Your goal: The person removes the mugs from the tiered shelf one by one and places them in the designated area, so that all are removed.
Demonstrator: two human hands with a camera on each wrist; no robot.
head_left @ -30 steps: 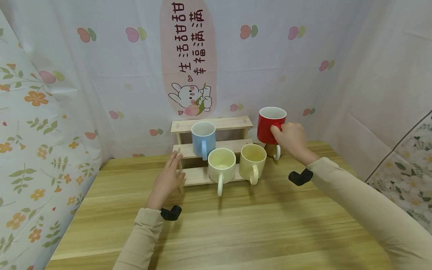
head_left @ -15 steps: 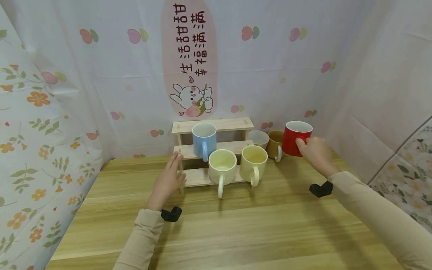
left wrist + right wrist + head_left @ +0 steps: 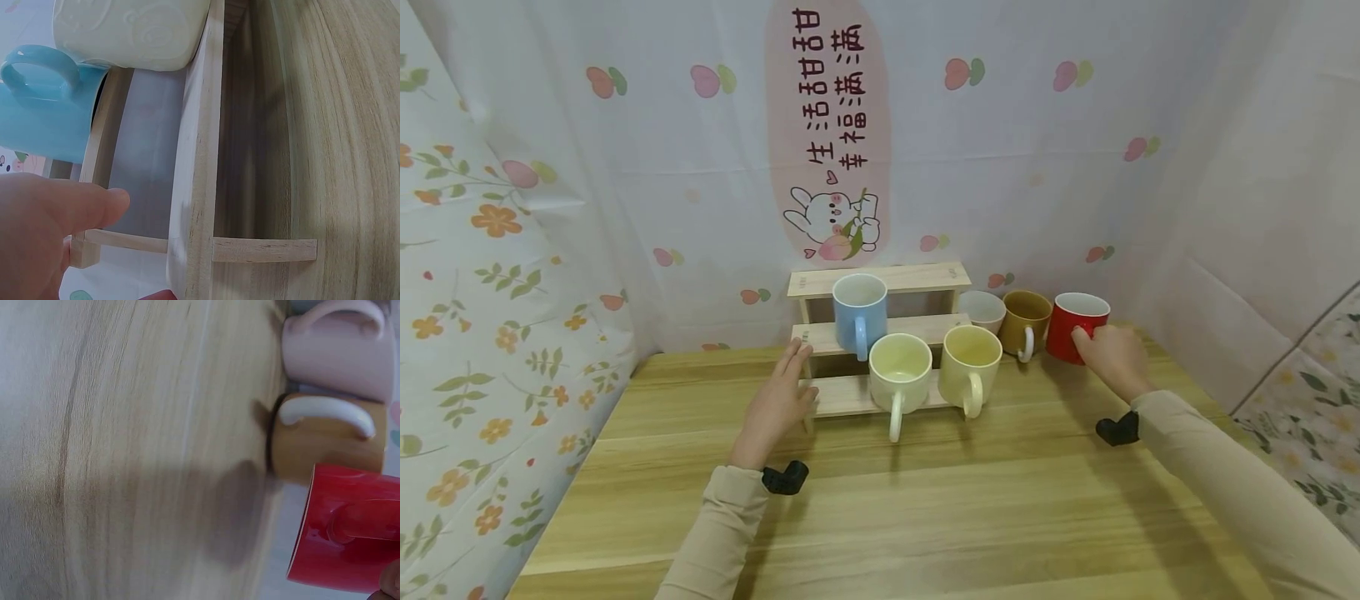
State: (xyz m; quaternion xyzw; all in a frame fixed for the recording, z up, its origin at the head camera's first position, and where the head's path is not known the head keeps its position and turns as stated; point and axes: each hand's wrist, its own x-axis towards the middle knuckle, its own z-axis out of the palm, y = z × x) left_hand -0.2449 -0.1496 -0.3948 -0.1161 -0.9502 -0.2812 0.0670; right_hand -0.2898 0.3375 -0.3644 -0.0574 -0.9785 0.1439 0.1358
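My right hand (image 3: 1116, 360) grips the handle of a red mug (image 3: 1071, 343), white inside, at the right rear of the table. Whether the mug's base touches the wood I cannot tell. In the right wrist view, the red mug (image 3: 347, 531) is beside a brown mug (image 3: 325, 447) with a white handle. My left hand (image 3: 777, 406) rests with extended fingers against the left end of a three-step wooden rack (image 3: 842, 396). On the rack's middle step sits a blue mug (image 3: 859, 312). A pale green mug (image 3: 900, 371) and a yellow mug (image 3: 967, 367) occupy the lowest step.
A pale pink mug (image 3: 337, 353) stands left of the brown one, behind the rack's right end in the head view. The wooden table (image 3: 940, 508) stretches in front. A printed curtain (image 3: 700, 183) hangs close behind, and further cloths hang at both sides.
The red mug, held in my right hand, has moved right and down to beside the brown mug, uncovering the brown and pink mugs. My left hand has stayed at the rack.
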